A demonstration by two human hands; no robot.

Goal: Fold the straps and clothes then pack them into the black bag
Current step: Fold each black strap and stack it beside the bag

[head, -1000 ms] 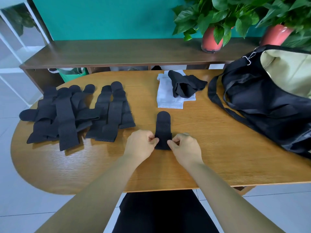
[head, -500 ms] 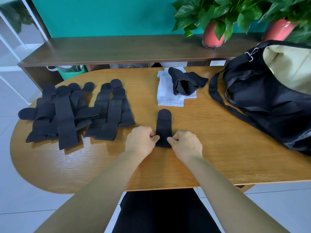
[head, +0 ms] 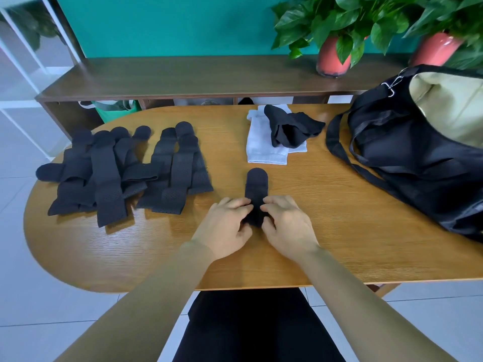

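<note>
A folded black strap [head: 256, 185] lies lengthwise at the middle of the oval wooden table [head: 339, 231]. My left hand [head: 224, 226] and my right hand [head: 286, 224] pinch its near end from either side, fingers curled round the fabric. Several more black straps [head: 122, 171] lie in two loose heaps at the left. A folded white garment [head: 264, 150] with a crumpled black garment [head: 292, 129] on top sits behind the strap. The black bag [head: 418, 158] stands open at the right, its beige lining showing.
A dark wooden sideboard [head: 196, 77] runs behind the table against a teal wall, with two potted plants [head: 332, 56] in red pots at its right end. A green bag [head: 115, 111] sits under it. White tiled floor surrounds the table.
Both hands have shifted slightly forward along the strap, fingers now spread over its near end and bunching it. The view moved a little; nothing else on the table moved.
</note>
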